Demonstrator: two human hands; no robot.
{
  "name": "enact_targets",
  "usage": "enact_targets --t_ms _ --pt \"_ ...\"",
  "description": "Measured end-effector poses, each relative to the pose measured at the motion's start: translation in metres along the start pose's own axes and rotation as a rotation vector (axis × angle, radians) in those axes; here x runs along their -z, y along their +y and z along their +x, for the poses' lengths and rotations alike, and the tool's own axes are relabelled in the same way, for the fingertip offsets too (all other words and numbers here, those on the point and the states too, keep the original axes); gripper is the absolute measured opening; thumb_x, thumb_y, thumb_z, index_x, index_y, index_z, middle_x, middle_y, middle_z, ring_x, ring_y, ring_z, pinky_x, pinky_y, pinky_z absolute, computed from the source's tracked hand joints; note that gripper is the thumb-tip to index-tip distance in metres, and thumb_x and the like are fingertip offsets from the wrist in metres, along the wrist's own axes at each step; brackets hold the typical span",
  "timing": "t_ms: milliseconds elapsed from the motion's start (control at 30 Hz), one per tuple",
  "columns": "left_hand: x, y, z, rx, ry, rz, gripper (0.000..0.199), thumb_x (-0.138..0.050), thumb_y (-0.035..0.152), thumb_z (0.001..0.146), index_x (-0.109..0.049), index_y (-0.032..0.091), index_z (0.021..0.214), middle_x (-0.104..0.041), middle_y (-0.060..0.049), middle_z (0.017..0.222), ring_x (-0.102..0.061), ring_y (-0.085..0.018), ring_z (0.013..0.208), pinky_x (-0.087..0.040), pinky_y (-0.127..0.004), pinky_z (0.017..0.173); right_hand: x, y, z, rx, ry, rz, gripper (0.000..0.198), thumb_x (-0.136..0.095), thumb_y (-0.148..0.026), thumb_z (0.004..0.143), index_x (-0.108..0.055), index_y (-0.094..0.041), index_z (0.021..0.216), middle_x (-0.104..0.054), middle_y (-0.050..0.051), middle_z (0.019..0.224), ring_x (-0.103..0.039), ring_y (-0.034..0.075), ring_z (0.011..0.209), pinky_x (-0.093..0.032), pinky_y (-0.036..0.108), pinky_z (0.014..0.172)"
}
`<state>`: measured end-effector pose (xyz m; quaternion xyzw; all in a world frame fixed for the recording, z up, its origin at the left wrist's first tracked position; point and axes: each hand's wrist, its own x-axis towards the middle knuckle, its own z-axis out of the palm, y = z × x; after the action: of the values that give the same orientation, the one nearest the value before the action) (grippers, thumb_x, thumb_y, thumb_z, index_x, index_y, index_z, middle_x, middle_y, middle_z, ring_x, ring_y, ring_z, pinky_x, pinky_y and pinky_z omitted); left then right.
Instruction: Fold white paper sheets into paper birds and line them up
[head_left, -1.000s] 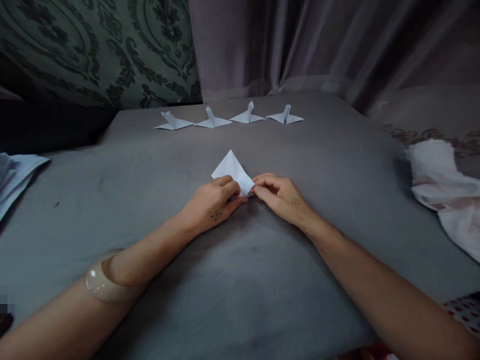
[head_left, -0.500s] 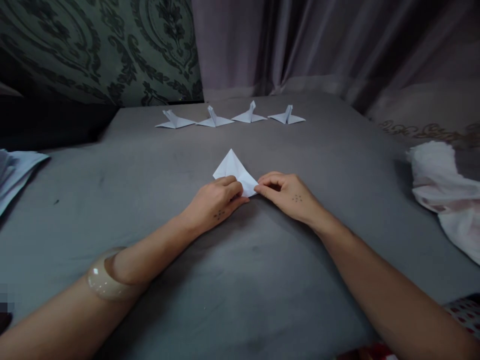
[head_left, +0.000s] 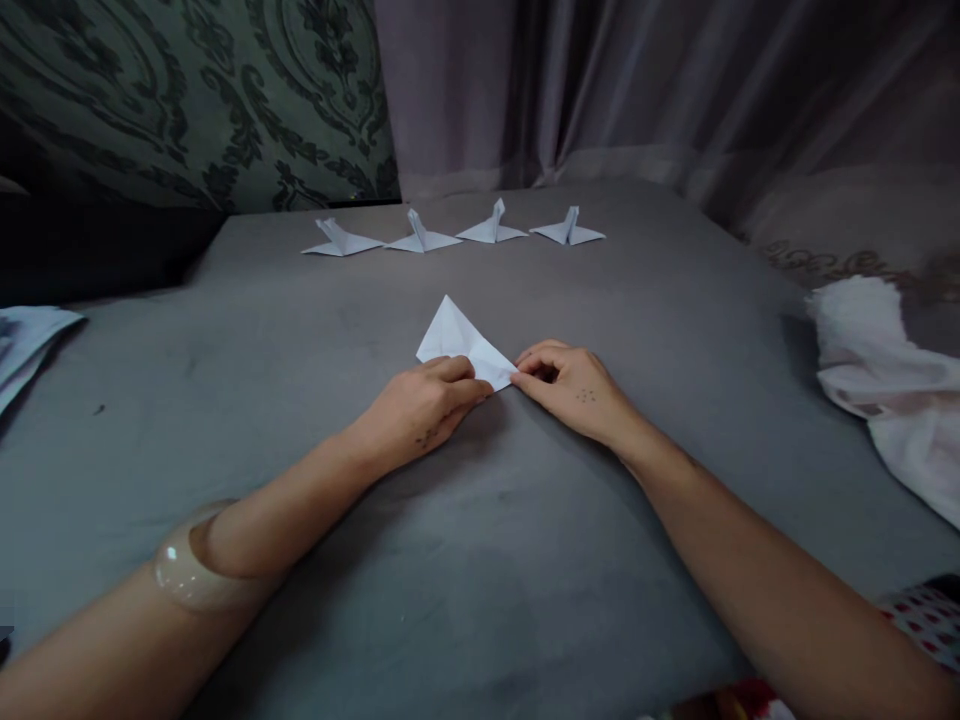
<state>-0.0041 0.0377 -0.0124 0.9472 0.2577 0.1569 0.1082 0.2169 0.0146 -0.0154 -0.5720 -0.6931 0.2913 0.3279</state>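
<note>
A folded sheet of white paper (head_left: 457, 335) lies in the middle of the grey cloth surface, one pointed corner facing away from me. My left hand (head_left: 431, 395) is closed on its near edge, the thumb along the front and the curled fingers covering part of the paper. At the paper's right corner, my right hand (head_left: 566, 385) pinches the tip between thumb and fingers. Creases show faintly on the sheet. The underside of the fold is hidden.
Several folded paper birds (head_left: 493, 228) stand in a row toward the far edge of the grey surface (head_left: 360, 600). White sheets (head_left: 34, 340) lie at the left edge. A crumpled white cloth (head_left: 877, 360) is at the right, and curtains (head_left: 465, 90) hang behind.
The view has shifted slightly, moving everything a little left. My left hand has slid a bit along the near edge, and the paper has turned slightly. Both hands keep hold.
</note>
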Motion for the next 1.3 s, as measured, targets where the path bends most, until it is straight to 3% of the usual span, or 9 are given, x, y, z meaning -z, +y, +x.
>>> enact_targets --t_ms 200,400,667,767,933,1100,1200,1300 --pt "-0.003 0.0 0.001 0.002 -0.083 0.06 0.042 -0.035 0.016 0.095 -0.055 0.024 0.132 -0.053 -0.008 0.095 -0.051 -0.018 0.083 -0.047 -0.033 0.081 -0.003 0.0 0.0 -0.001 0.077 -0.107 0.007 -0.062 -0.019 0.078 -0.067 -0.018 0.073 -0.065 0.004 0.09 -0.057 0.012 0.067 -0.045 0.028 0.066" --pt "-0.004 0.0 0.004 0.009 -0.125 0.058 0.048 -0.037 0.012 0.092 -0.049 0.025 0.137 -0.047 -0.007 0.095 -0.048 -0.017 0.082 -0.046 -0.033 0.082 0.001 0.003 -0.001 -0.088 0.178 -0.127 0.014 -0.057 -0.019 0.08 -0.066 -0.018 0.091 -0.068 0.003 0.081 -0.06 0.013 0.067 -0.046 0.027 0.066" --pt "-0.004 0.004 0.009 0.003 -0.127 0.111 0.052 -0.041 0.013 0.089 -0.047 0.026 0.139 -0.049 -0.007 0.091 -0.05 -0.018 0.079 -0.047 -0.034 0.078 -0.004 0.002 0.001 -0.062 0.143 -0.09 0.016 -0.053 -0.022 0.084 -0.067 -0.02 0.092 -0.07 0.002 0.08 -0.06 0.013 0.067 -0.045 0.028 0.066" --pt "-0.003 0.004 0.005 0.053 -0.038 -0.008 0.041 -0.04 0.016 0.092 -0.053 0.021 0.131 -0.055 -0.008 0.095 -0.055 -0.017 0.082 -0.047 -0.03 0.077 -0.007 -0.002 0.0 -0.023 0.104 -0.108 0.015 -0.057 -0.03 0.084 -0.067 -0.021 0.09 -0.067 0.001 0.079 -0.056 0.013 0.064 -0.043 0.028 0.064" --pt "-0.003 0.002 0.0 0.265 0.172 -0.109 0.027 -0.046 0.018 0.09 -0.057 0.018 0.114 -0.062 -0.005 0.091 -0.058 -0.015 0.074 -0.049 -0.028 0.069 -0.011 -0.005 -0.002 -0.015 0.088 -0.12 0.017 -0.068 -0.032 0.077 -0.067 -0.022 0.09 -0.063 0.001 0.082 -0.051 0.012 0.064 -0.042 0.027 0.062" --pt "-0.001 -0.009 0.001 0.352 0.495 0.003 0.059 -0.057 0.015 0.075 -0.042 0.016 0.132 -0.047 -0.015 0.124 -0.052 -0.026 0.111 -0.048 -0.042 0.09 -0.012 -0.008 -0.002 0.039 0.09 -0.007 0.018 -0.065 -0.025 0.08 -0.066 -0.021 0.098 -0.063 0.0 0.078 -0.051 0.011 0.061 -0.043 0.025 0.06" --pt "0.002 -0.017 0.001 0.323 0.643 0.029 0.079 -0.062 0.019 0.071 -0.028 0.021 0.142 -0.035 -0.016 0.138 -0.042 -0.031 0.125 -0.042 -0.049 0.1 -0.008 -0.013 -0.005 0.273 0.198 -0.074 0.016 -0.057 -0.022 0.088 -0.066 -0.021 0.1 -0.063 0.003 0.087 -0.055 0.012 0.07 -0.046 0.026 0.066" --pt "0.008 -0.018 -0.001 0.249 0.778 0.069 0.09 -0.066 0.027 0.07 -0.018 0.025 0.146 -0.031 -0.014 0.143 -0.037 -0.032 0.13 -0.039 -0.05 0.103 -0.002 -0.017 -0.01 0.492 0.303 -0.318 0.023 -0.045 -0.018 0.094 -0.068 -0.021 0.1 -0.063 0.007 0.091 -0.056 0.015 0.081 -0.045 0.03 0.075"
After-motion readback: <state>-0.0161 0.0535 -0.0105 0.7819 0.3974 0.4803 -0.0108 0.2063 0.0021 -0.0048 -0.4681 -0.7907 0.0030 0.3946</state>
